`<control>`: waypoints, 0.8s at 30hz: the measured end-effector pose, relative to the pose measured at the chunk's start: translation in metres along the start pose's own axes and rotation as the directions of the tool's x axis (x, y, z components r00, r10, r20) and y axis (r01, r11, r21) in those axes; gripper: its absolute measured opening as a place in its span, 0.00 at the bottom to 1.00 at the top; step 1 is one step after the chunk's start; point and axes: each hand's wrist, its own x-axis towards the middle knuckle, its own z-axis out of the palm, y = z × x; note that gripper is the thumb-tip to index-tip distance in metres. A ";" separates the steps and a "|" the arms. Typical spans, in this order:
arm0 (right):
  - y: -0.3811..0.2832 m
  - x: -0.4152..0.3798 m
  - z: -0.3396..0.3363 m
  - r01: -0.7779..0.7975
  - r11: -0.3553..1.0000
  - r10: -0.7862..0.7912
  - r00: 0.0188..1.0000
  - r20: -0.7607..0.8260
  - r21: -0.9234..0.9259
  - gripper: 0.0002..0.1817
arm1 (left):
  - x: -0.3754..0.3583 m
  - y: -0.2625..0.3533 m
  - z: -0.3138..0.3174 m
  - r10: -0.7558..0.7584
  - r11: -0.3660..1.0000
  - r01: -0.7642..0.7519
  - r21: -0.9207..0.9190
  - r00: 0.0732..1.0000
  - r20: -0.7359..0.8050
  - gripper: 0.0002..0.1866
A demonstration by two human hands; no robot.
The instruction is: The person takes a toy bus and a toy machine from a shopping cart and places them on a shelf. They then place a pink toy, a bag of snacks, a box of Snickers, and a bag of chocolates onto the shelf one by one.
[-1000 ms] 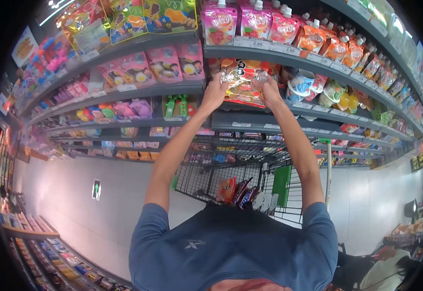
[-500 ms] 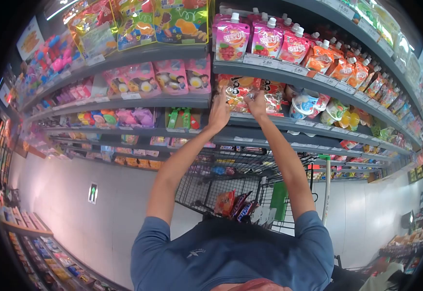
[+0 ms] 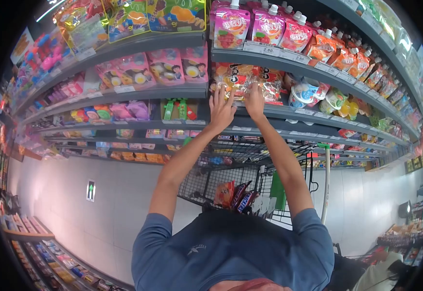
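Head: bags (image 3: 239,75), shelf (image 3: 280,111), seemingly tiled floor (image 3: 119,194)

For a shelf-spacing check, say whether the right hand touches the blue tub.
Apart. The head view shows snack packaging across the gap between the right hand and the blue tub.

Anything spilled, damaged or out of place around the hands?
Nothing stands out: the left hand and right hand are at shiny bags on the shelf, with no visible tear or spill. Finer damage is too small to tell.
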 end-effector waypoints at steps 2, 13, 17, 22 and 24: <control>0.007 0.003 0.004 0.036 0.999 -0.036 0.999 0.026 0.009 0.17 | -0.003 -0.004 0.002 -0.007 1.000 0.006 0.019 1.000 0.009 0.37; 0.020 -0.142 -0.033 0.102 0.992 -0.088 0.979 -0.185 0.068 0.12 | -0.144 0.017 0.007 -0.017 0.994 0.029 -0.104 0.994 0.108 0.38; 0.092 -0.308 -0.003 -0.214 0.975 0.192 0.947 0.259 0.063 0.13 | -0.288 0.010 0.055 -0.122 0.844 0.428 -0.323 0.741 0.661 0.30; 0.136 -0.473 0.006 -0.377 0.908 0.385 0.586 0.713 -0.180 0.17 | -0.426 -0.002 0.101 0.130 0.777 0.555 -0.296 0.319 0.939 0.22; 0.164 -0.530 0.023 -0.548 0.786 0.542 0.389 0.744 -0.286 0.22 | -0.454 -0.008 0.109 0.247 0.758 0.401 -0.515 0.555 0.795 0.20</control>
